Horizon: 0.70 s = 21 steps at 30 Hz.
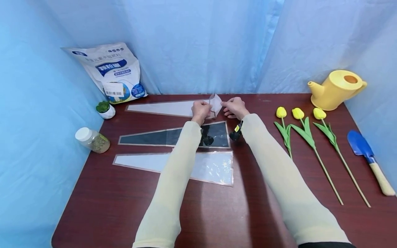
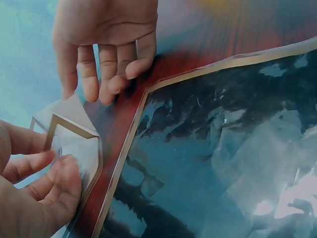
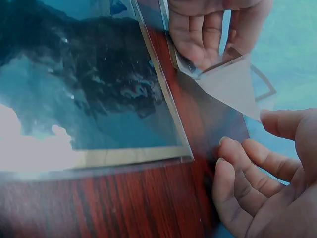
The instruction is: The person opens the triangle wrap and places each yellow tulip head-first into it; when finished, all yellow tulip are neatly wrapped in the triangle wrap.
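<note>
Three clear cone-shaped flower sleeves with gold trim lie on the dark wooden table [image 1: 102, 206]. My left hand [image 1: 201, 111] pinches the wide end of the far sleeve [image 1: 167, 107] and lifts its corner [image 1: 216, 102] off the table. In the left wrist view the fingers [image 2: 49, 191] curl round that raised flap [image 2: 74, 144]. My right hand [image 1: 234, 107] hovers just right of the flap with loosely bent fingers [image 3: 242, 173] and holds nothing; its thumb is near the flap's tip [image 3: 233, 89]. The middle sleeve [image 1: 161, 137] lies flat below both hands.
A fertiliser bag [image 1: 113, 72] leans on the blue curtain at the back left, with a small potted succulent [image 1: 105, 109] and a jar [image 1: 92, 139] nearby. Three yellow tulips [image 1: 299, 132], a yellow watering can [image 1: 336, 89] and a blue trowel [image 1: 367, 155] lie to the right.
</note>
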Each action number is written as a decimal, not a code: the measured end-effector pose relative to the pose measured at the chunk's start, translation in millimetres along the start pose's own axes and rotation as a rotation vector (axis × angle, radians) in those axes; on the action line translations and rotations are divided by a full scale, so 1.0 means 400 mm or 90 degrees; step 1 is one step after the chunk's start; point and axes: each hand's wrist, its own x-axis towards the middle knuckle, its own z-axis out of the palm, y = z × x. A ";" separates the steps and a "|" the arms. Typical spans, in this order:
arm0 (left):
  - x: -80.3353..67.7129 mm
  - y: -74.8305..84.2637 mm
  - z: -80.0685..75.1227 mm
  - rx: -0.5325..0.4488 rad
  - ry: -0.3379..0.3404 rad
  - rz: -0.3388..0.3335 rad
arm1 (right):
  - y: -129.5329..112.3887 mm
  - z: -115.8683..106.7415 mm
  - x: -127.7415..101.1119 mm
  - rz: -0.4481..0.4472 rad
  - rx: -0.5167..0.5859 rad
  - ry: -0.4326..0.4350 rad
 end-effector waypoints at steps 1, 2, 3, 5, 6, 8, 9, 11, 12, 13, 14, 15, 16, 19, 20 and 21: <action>0.001 0.002 0.001 0.009 0.007 -0.002 | 0.002 -0.001 0.001 -0.002 -0.002 0.002; 0.002 0.003 0.001 0.020 0.013 -0.001 | 0.004 -0.002 0.001 -0.004 -0.002 0.004; 0.003 0.003 0.003 0.028 0.018 0.002 | 0.006 -0.002 0.001 -0.005 -0.002 0.006; 0.003 0.003 0.006 0.050 0.032 0.008 | 0.009 -0.002 -0.001 -0.008 0.004 0.009; 0.002 0.003 0.007 0.060 0.036 0.012 | 0.011 -0.002 -0.001 -0.008 0.010 0.011; -0.002 0.003 0.008 0.076 0.045 0.018 | 0.016 -0.001 -0.001 -0.010 0.019 0.015; -0.004 0.002 0.009 0.077 0.048 0.015 | 0.018 -0.001 -0.002 -0.009 0.024 0.018; -0.005 0.001 0.009 0.078 0.052 0.007 | 0.024 0.001 -0.001 -0.008 0.029 0.028; -0.004 0.000 0.010 0.077 0.054 0.001 | 0.027 0.001 0.000 -0.009 0.027 0.034; -0.003 -0.001 0.010 0.074 0.057 -0.006 | 0.029 0.002 0.001 -0.010 0.024 0.041; -0.001 -0.001 0.011 0.069 0.057 -0.013 | 0.031 0.002 0.002 -0.009 0.020 0.049; 0.002 -0.002 0.012 0.064 0.057 -0.019 | 0.032 0.003 0.003 -0.008 0.016 0.056; 0.005 -0.002 0.012 0.063 0.058 -0.024 | 0.033 0.003 0.003 -0.008 0.007 0.063; 0.012 -0.001 0.014 0.068 0.060 -0.031 | 0.033 0.003 0.005 -0.004 -0.022 0.080; 0.014 -0.001 0.015 0.074 0.062 -0.032 | 0.032 0.003 0.005 -0.003 -0.031 0.084; 0.015 -0.001 0.015 0.082 0.063 -0.033 | 0.032 0.004 0.006 -0.002 -0.039 0.087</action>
